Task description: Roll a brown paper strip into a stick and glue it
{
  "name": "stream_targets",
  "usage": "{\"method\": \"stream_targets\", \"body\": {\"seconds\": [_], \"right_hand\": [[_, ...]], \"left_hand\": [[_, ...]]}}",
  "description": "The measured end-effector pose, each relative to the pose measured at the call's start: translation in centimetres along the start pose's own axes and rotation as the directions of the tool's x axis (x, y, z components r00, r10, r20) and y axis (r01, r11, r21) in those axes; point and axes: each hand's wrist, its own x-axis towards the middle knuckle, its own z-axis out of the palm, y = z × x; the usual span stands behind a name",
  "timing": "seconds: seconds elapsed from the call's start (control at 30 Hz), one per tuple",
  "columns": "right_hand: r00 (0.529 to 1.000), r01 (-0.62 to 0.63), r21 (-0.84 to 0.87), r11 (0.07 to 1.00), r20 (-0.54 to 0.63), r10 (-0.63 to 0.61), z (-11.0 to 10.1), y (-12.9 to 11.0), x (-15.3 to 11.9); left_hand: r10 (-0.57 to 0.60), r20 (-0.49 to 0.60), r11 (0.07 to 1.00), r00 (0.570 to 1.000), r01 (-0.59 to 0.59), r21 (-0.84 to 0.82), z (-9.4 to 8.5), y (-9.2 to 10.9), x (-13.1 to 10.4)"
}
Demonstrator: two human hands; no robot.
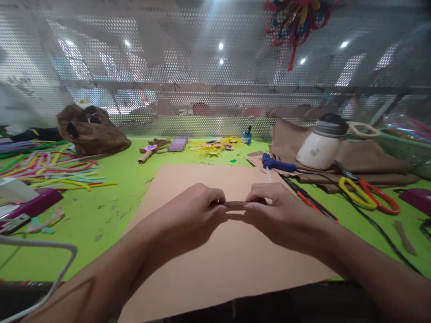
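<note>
Between my two hands stretches a thin brown strip (pixel 235 205), seen edge-on; it looks like layered paper or cardboard. My left hand (pixel 202 206) pinches its left end between thumb and fingers. The right end is pinched the same way by my right hand (pixel 274 206). Both hands are just above a large tan sheet of cardboard (pixel 208 273), which hangs over the table's front edge. Only the middle of the strip shows; its ends are hidden in my fingers.
A blue glue gun (pixel 279 164) lies beyond my right hand. Scissors (pixel 357 193), brown paper (pixel 367 154) and a white bottle (pixel 319 143) are at the right. Colourful pipe cleaners (pixel 67 166) and a crumpled brown bag (pixel 90 132) lie left on the green table (pixel 97 215).
</note>
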Motion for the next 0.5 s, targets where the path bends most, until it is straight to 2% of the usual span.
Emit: {"method": "stream_targets", "body": {"seconds": [0.2,0.33,0.43,0.5], "right_hand": [[0.994,-0.071,0.130,0.989,0.089,0.059,-0.1,0.9,0.4],[0.995,-0.093,0.116,0.989,0.048,0.087,-0.4,1.5,0.6],[0.995,-0.095,0.152,0.984,0.050,0.088,-0.8,1.8,0.9],[0.992,-0.110,0.243,0.964,0.081,0.093,-1.1,2.1,1.1]], "left_hand": [[0.041,0.046,0.997,0.998,-0.038,-0.065,-0.7,-0.3,0.6],[-0.007,0.062,0.995,0.998,0.014,-0.102,-0.7,-1.6,1.4],[0.029,0.042,0.991,0.999,-0.023,-0.135,-0.8,-2.1,1.9],[0.068,0.036,0.979,0.997,-0.059,-0.196,-1.1,-2.1,2.0]]}}
